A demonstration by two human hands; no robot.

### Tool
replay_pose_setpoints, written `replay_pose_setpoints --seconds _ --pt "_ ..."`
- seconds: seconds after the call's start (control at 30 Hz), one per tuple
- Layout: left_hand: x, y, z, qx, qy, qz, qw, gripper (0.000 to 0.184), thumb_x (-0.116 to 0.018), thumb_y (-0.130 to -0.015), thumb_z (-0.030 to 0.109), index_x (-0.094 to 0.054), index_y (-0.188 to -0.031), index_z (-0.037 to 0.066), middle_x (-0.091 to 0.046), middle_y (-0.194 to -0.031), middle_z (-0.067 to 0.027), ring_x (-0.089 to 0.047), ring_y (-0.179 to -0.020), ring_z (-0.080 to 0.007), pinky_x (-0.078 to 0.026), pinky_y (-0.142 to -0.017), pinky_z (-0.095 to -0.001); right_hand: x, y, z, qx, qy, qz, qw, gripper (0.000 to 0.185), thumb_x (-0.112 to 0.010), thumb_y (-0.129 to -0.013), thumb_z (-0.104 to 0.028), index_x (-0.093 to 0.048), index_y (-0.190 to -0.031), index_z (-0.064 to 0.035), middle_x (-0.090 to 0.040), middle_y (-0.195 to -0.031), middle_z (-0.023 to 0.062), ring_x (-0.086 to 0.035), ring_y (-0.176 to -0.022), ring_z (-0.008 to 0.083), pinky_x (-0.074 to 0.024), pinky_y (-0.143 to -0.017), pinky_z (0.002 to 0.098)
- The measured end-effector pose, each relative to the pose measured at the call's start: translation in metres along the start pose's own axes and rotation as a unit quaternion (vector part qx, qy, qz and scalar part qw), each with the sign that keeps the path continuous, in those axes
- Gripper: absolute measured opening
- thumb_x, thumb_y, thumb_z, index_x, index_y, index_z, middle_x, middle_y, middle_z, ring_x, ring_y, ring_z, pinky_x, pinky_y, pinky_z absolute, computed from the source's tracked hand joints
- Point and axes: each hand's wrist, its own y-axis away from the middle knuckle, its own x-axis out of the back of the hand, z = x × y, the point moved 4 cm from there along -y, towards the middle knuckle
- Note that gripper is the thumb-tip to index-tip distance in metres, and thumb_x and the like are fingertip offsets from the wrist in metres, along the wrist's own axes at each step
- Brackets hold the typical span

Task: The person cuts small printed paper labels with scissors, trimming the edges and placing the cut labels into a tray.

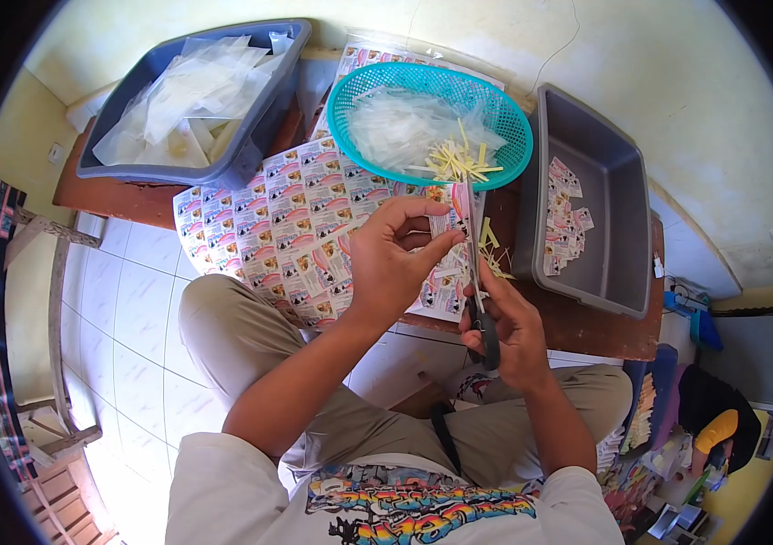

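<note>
I judge a slip could nick the left hand (pixel 391 263), pinching thin pink-and-white printed paper (pixel 448 202) close beside the black-handled metal scissors (pixel 489 338) the right hand (pixel 515 325) grips.

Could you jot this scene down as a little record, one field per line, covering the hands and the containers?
Left hand: pinches a printed paper piece
Right hand: holds black-handled scissors, blades at that piece
Turquoise basket: translucent plastic pieces, yellow strips at the near side
Grey tub, on the right: printed cut-outs
Blue-grey tub, on the left: translucent plastic sheets
Table: brown, with printed sheets spread over it
</note>
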Motion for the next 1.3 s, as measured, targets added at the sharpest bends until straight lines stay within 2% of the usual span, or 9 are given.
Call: replay_pose_setpoints --seconds 0.4,0.8,0.87,1.3 --pt "0.0016 0.0002 0.0004 0.004 -0.014 0.007 1.0 0.033 -0.086 -0.084 -0.005 -0.073 -0.114 -0.002 -0.07 -0.113 -0.0096 -0.074 -0.095 -0.0143 -0.064 -0.085 -0.0276 -0.0002 0.0009 0.0 0.003 0.007 -0.003 1.0 0.094 -0.084 -0.083 0.007 -0.039 -0.164 -0.0072 -0.055 -0.134 0.0104 -0.065 -0.1 0.0135 -0.0606 -0.089 0.027" --pt "0.0016 0.0007 0.0016 0.006 -0.034 -0.003 0.999 0.032 -0.086 -0.085 -0.004 -0.074 -0.114 -0.001 -0.07 -0.114 -0.0082 -0.073 -0.094 -0.0126 -0.064 -0.084 -0.0263 -0.0006 -0.0005 -0.0028 0.004 0.001 0.001 1.0 0.094 -0.086 -0.084 0.002 -0.037 -0.164 -0.0045 -0.054 -0.133 0.0096 -0.066 -0.098 0.0133 -0.0593 -0.088 0.0284" --pt "-0.0004 0.0011 0.0047 0.007 -0.048 -0.023 0.999 0.033 -0.081 -0.087 -0.01 -0.071 -0.117 -0.003 -0.065 -0.116 -0.007 -0.071 -0.1 -0.0119 -0.064 -0.088 -0.025 0.0001 -0.0003 -0.0032 0.007 -0.013 0.009 1.0 0.094 -0.086 -0.085 0.002 -0.037 -0.164 -0.0031 -0.054 -0.132 0.0086 -0.066 -0.099 0.0133 -0.0588 -0.089 0.0281" --pt "0.0005 0.0016 0.006 0.006 -0.039 -0.027 0.999 0.033 -0.081 -0.087 -0.011 -0.07 -0.118 -0.004 -0.065 -0.117 -0.0075 -0.072 -0.102 -0.0136 -0.064 -0.089 -0.0259 -0.0014 0.0006 -0.0012 0.017 0.001 0.011 1.0 0.093 -0.085 -0.084 0.007 -0.038 -0.164 -0.0029 -0.056 -0.131 0.0079 -0.065 -0.1 0.0124 -0.0585 -0.088 0.0265"
